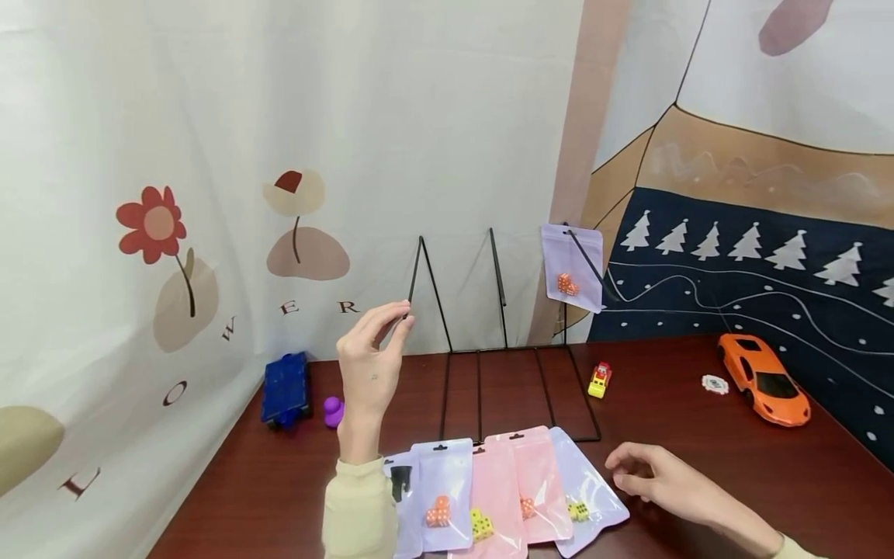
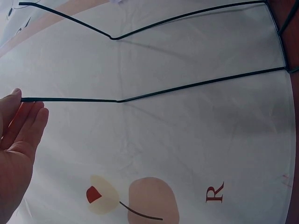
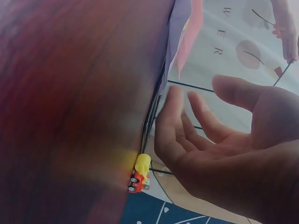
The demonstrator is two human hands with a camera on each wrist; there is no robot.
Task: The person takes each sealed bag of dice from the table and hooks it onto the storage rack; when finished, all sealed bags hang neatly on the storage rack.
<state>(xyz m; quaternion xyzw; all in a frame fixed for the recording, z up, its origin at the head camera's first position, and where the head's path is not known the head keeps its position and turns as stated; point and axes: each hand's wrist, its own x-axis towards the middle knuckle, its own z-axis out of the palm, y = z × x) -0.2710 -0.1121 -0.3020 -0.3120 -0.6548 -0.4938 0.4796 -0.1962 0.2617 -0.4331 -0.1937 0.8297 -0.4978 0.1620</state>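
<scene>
My left hand [image 1: 370,357] pinches the free end of the left prong of a black wire rack [image 1: 506,348] between thumb and fingertips. In the left wrist view that prong [image 2: 74,100] runs straight out from the fingertips to its bend. A purple pouch [image 1: 573,268] with orange dice hangs on the rack's right prong. Low over the table at the right, my right hand [image 1: 660,477] holds nothing, its fingers loosely bent. Just left of it lies a fanned row of pouches, among them a pale purple pouch [image 1: 590,497] with yellow dice and a pink pouch [image 1: 534,481].
A blue toy truck [image 1: 286,388] and a purple duck [image 1: 334,411] stand at the left. Right of the rack are a small red and yellow toy car [image 1: 599,380], a white chip [image 1: 715,384] and an orange toy car [image 1: 764,380]. A printed curtain [image 1: 454,116] hangs behind.
</scene>
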